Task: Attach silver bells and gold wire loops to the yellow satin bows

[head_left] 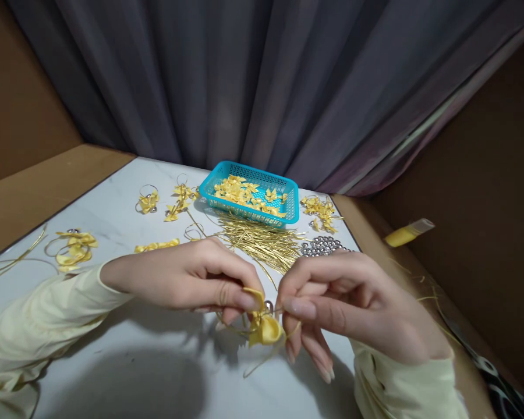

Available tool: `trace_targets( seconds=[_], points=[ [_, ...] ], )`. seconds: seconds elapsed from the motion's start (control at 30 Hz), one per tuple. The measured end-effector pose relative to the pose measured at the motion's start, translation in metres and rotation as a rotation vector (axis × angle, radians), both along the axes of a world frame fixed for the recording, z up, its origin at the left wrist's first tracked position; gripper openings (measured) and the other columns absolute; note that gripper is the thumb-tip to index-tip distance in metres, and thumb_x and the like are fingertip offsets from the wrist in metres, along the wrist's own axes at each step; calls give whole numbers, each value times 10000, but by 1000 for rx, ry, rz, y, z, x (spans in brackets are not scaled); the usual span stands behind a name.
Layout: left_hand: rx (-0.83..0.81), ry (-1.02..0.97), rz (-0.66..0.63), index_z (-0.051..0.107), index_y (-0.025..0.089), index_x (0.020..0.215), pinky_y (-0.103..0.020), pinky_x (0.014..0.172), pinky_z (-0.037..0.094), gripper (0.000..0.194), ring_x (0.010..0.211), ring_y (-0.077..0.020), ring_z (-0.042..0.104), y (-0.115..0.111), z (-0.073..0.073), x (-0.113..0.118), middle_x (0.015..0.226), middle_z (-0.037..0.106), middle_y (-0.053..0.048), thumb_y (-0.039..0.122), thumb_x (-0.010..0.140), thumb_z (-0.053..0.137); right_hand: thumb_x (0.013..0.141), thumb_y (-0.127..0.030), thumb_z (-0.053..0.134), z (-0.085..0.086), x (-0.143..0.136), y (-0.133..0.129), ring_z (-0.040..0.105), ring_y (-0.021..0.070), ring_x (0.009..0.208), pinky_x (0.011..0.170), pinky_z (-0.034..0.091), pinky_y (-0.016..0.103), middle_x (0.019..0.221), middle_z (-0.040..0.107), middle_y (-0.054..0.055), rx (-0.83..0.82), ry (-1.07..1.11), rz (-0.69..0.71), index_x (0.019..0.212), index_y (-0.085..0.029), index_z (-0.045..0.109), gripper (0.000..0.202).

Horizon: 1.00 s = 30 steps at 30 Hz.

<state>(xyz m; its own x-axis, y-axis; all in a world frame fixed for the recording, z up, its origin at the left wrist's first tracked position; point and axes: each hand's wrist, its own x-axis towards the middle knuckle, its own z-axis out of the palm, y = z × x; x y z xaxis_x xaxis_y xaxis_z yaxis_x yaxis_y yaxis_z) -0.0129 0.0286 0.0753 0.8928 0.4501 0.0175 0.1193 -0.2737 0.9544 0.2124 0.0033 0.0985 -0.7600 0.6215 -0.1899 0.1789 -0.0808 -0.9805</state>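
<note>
Between my hands, above the near part of the table, is a yellow ribbon flower (265,330) with a silver bell-like bead (268,306) at its top. My left hand (201,279) pinches the flower's upper petal between thumb and fingers. Thumb and forefinger of my right hand (344,302) are pressed together on a thin gold wire (279,310) beside the bead; the other fingers hang loosely below. A loose gold strand (262,366) curves beneath the flower. Part of the flower is hidden behind my left fingers.
A blue mesh basket (290,203) of yellow flowers stands at the back. Before it lie gold wire ties (262,238) and silver beads (321,245). Finished-looking flower clusters (148,201) lie left, others (321,210) right. Scissors (484,365) and a yellow-filled tube (408,233) are at the right.
</note>
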Motion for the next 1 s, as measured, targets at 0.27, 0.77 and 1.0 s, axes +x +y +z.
trace_targets(
  seconds=[0.27,0.77,1.0],
  points=[
    [-71,77,114,590,126,810,-158,447,332,281,482,-62,410,-1,2,6,613,527,20,343,931,458,904,-187,415,17,-6,-27,520,94,467,425,365,203,550,568,-12,749,-443,-177,776,-188,586,215],
    [-93,21,156,592,134,760,-147,435,319,218,476,-45,405,-1,-4,8,592,500,41,295,895,530,909,-173,408,17,-8,-28,557,87,495,430,374,193,588,596,-23,736,-493,-131,825,-204,574,189],
    [-103,71,159,597,133,742,-152,424,318,269,458,-48,401,0,-2,7,567,491,39,349,891,536,913,-224,458,25,17,-20,567,83,471,415,402,187,559,605,-33,702,-355,-201,838,-219,627,185]
  ],
)
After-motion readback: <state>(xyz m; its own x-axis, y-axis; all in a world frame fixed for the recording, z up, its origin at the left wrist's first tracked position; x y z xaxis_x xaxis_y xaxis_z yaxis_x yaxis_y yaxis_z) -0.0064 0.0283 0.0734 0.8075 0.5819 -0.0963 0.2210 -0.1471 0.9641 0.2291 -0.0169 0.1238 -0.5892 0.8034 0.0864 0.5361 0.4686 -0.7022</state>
